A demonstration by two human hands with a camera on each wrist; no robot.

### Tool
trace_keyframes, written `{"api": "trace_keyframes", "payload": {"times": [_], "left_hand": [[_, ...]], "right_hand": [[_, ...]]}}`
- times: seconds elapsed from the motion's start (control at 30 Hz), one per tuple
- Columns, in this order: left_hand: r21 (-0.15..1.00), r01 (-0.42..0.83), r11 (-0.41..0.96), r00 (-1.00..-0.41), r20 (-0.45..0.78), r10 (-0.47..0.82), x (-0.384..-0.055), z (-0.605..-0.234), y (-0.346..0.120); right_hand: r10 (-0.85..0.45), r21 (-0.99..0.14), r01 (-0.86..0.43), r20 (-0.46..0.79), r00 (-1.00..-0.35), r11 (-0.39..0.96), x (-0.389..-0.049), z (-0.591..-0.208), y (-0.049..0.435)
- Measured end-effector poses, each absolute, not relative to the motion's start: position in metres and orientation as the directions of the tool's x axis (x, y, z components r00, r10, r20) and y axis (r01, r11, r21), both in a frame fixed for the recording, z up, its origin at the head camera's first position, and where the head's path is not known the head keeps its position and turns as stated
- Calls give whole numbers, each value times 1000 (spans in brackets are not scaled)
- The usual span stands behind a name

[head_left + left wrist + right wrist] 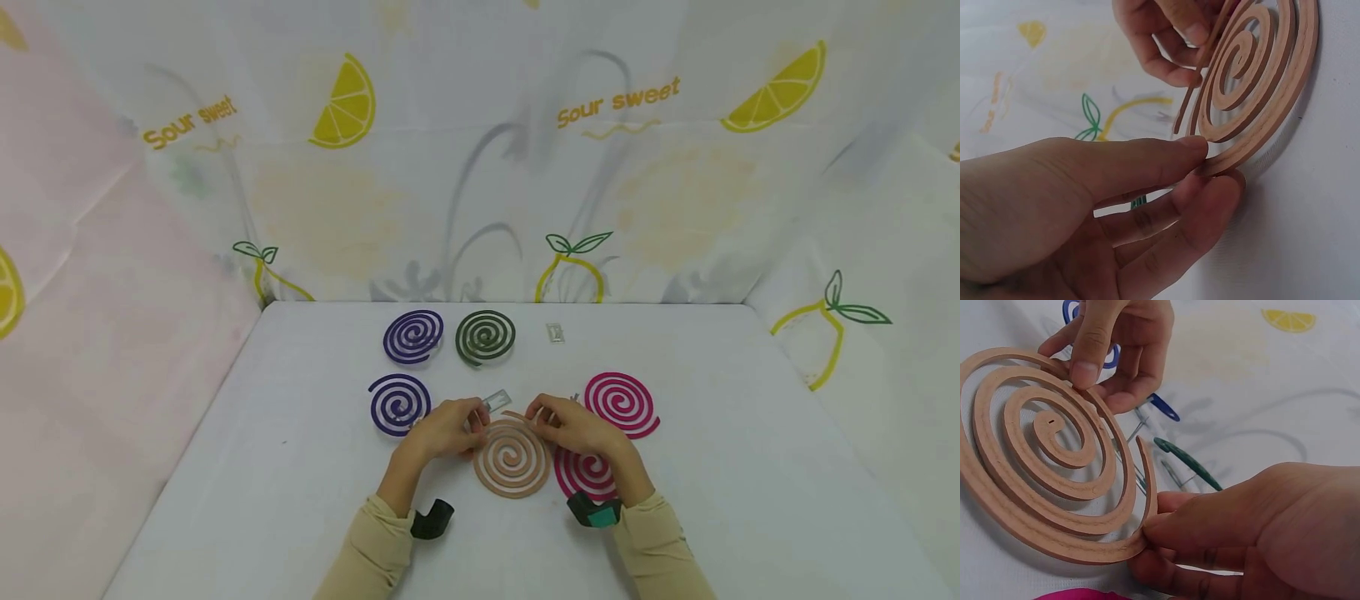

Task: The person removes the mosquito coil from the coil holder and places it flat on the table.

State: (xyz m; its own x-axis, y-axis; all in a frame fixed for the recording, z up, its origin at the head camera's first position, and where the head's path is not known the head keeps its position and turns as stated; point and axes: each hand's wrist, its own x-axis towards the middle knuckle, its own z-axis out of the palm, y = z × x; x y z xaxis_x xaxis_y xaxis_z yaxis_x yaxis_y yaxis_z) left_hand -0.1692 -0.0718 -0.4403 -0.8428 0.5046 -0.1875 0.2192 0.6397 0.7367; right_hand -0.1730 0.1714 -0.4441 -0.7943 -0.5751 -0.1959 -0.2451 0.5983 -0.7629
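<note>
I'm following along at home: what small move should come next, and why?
Probably ease the tan coil forward toward the small metal piece: the left hand and right hand both pinch the coil's edge, and the metal piece shows just beyond it.

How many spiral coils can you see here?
6: rear purple coil, left; nearer purple coil, left; green coil, rear centre; tan coil, front centre; farther pink coil, right; nearer pink coil, right, partly hidden. More may be hidden.

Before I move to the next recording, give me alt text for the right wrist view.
The right hand and left hand pinch a tan spiral by its outer turn. Beyond it show a green strip and blue pieces, with a pink edge at the bottom.
</note>
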Motion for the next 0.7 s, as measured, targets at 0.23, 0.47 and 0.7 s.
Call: {"api": "trace_keyframes", "payload": {"times": [0.23,0.47,0.7], "left_hand": [[736,206,645,-843,-201,499,-168,-441,-69],[722,226,654,-839,-196,507,-167,-442,-67],[713,238,659,-837,-194,512,-168,-443,-67]], "right_hand": [[-569,-759,-230,-216,-794,609,-173,-444,172],[-579,-749,-247,-216,-786,614,-174,-447,174],[-588,-752,-250,-219,-778,610,-175,-448,175]]}}
